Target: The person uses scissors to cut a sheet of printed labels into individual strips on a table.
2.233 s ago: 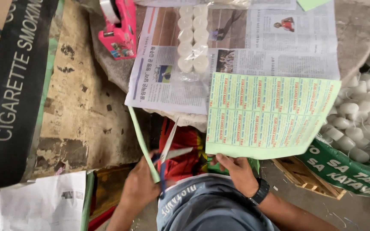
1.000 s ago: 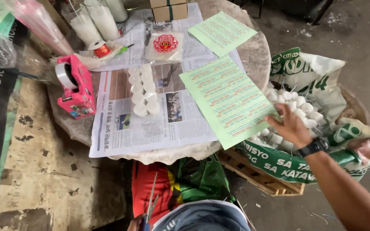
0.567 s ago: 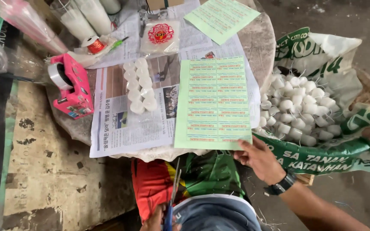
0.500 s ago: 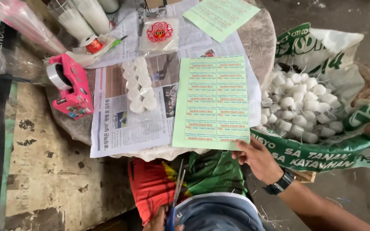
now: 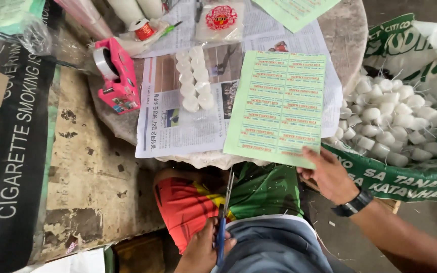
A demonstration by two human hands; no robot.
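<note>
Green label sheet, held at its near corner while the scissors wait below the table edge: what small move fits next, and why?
Probably bring the scissors up to the green label sheet's near edge. The left hand holds them blades up, clear of the paper, while the right hand pinches the sheet's near corner, which overhangs the table. No cut shows in it.

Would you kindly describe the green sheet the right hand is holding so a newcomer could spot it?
On the round table, over the newspaper, lies the green label sheet, its near corner pinched by the right hand. Unlike the second green sheet at the far edge, it lies nearest the person.
</note>
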